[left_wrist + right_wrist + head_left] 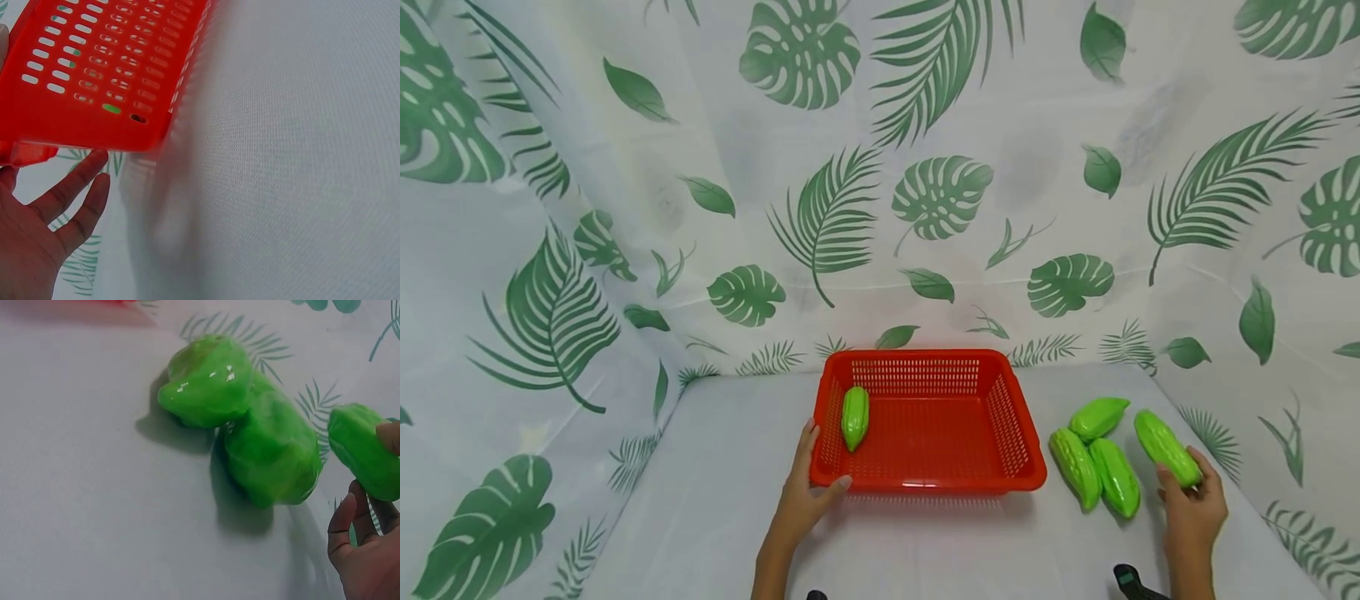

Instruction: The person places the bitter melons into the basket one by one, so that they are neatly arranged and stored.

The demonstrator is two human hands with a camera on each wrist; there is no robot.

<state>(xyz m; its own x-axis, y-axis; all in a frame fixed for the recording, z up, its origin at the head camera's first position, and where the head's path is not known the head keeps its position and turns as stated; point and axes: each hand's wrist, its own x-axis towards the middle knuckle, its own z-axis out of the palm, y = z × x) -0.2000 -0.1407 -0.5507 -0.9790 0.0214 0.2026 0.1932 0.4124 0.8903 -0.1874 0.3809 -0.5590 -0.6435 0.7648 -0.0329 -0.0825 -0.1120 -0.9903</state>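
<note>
A red plastic basket (925, 486) with slotted walls stands toward the back of the table. Its near left corner is held by my left hand (799, 497), thumb on the near rim and fingers along the left side. In the left wrist view two fingers (75, 187) stretch out beside the basket wall. Inside, at the left, lies one glossy green bitter gourd (855, 418). My right hand (1197, 510) grips another bitter gourd (1165, 446) by its near end, thumb on one side and fingers on the other. Beside it, three more bitter gourds (1117, 477) lie close together.
A white cloth (700, 492) covers the table. Leaf-printed sheets (940, 275) rise at the back and along both sides, the right one near my right hand. Part of a black device (1131, 579) shows at the bottom edge by the right forearm.
</note>
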